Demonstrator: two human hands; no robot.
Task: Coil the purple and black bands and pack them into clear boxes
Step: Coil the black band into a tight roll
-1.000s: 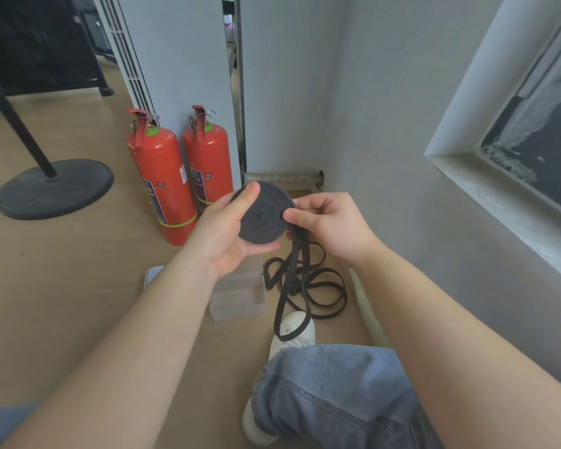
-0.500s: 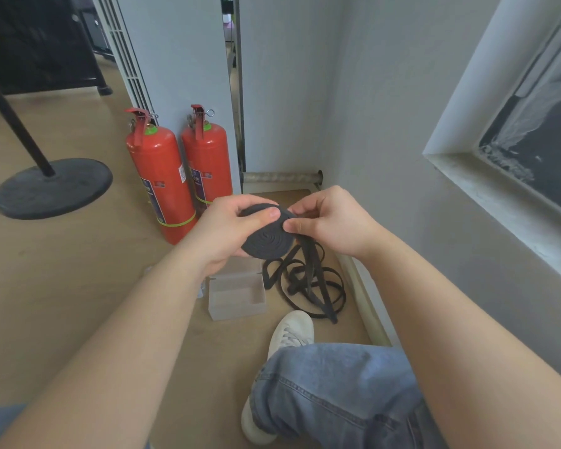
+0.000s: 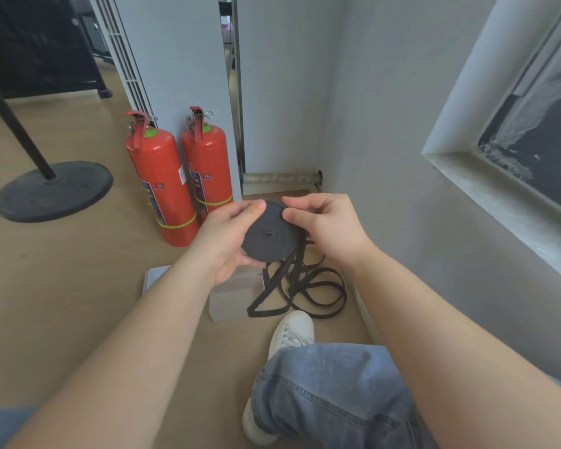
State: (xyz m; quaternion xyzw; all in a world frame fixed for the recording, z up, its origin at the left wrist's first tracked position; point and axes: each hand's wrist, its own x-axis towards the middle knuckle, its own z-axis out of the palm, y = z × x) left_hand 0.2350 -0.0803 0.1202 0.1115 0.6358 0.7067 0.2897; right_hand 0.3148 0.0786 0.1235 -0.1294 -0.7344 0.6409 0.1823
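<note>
We hold the black band (image 3: 270, 235), wound into a flat coil, in front of us above the floor (image 3: 62, 286). Our left hand (image 3: 227, 239) cups it from below, thumb pressed on its face; our right hand (image 3: 324, 226) pinches its upper edge. The unwound tail hangs down to loose loops on the floor, beside a clear box (image 3: 230, 298) under our left hand.
</note>
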